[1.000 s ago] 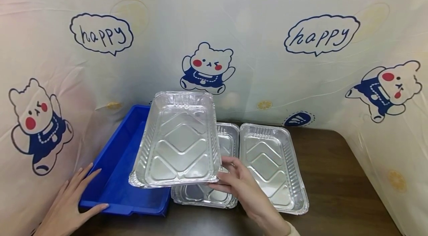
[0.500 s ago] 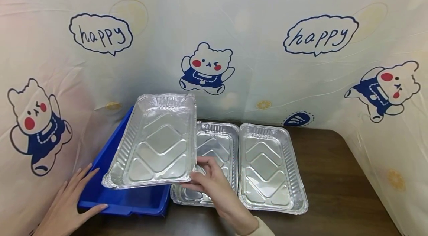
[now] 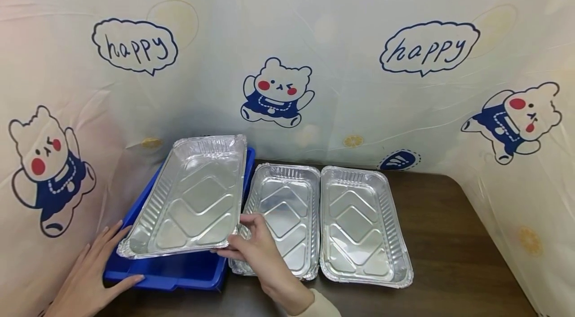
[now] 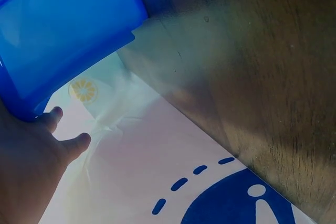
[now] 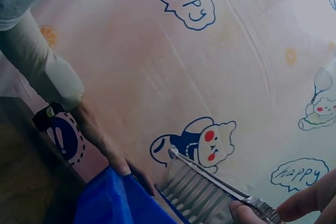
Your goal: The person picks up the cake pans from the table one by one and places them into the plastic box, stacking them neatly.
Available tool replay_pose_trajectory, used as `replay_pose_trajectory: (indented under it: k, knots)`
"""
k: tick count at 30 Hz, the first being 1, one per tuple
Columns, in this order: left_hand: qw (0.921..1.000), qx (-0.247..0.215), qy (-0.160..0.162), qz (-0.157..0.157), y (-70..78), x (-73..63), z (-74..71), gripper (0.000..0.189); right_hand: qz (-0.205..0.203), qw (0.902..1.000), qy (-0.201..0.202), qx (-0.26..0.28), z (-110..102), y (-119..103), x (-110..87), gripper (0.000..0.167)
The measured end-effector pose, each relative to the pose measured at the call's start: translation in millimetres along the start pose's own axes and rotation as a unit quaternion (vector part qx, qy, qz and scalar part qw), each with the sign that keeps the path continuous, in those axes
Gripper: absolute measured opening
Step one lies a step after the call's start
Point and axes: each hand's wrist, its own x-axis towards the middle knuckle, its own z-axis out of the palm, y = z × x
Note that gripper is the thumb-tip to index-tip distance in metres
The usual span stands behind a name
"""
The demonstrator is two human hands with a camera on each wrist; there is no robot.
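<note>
Tray (image 3: 197, 202) is above bin (image 3: 190, 269) — right hand (image 3: 264, 253) pinching it, left hand (image 3: 92, 272) (fingers spread) touching bin.

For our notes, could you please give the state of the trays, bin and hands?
Left foil tray: raised, open side up
Middle foil tray: open side up on the table
Right foil tray: likewise
Blue bin: under the left foil tray, upright
Left hand: touching the blue bin
Right hand: gripping the left foil tray
</note>
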Motion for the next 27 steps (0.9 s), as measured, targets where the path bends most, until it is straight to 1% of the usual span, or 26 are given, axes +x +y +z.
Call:
replay_pose_trajectory:
  k: [3, 9, 14, 19, 27]
  knots:
    - [1.0, -0.003, 0.003, 0.001, 0.1, -0.4, 0.2, 0.115, 0.0, 1.0, 0.003, -0.004, 6.7, 4.7, 2.3, 0.04]
    - [1.0, -0.003, -0.001, -0.008, -0.4, -0.3, 0.5, 0.116, 0.006, 1.0, 0.002, -0.001, 19.7, 15.4, 5.9, 0.04]
    - [1.0, -0.007, 0.007, 0.002, -1.3, -1.1, 1.8, 0.118, 0.01, 0.9999, 0.008, 0.006, 28.7, 25.4, 7.5, 0.038]
    - [0.9999, -0.01, 0.002, -0.001, -1.5, -1.1, 1.9, 0.118, 0.015, 0.9995, 0.024, 0.016, 34.4, 32.3, 9.9, 0.038]
    - [0.9998, -0.016, -0.005, -0.009, 0.7, 1.0, -0.2, 0.117, 0.024, 0.998, 0.048, 0.032, 39.0, 35.3, 12.0, 0.039]
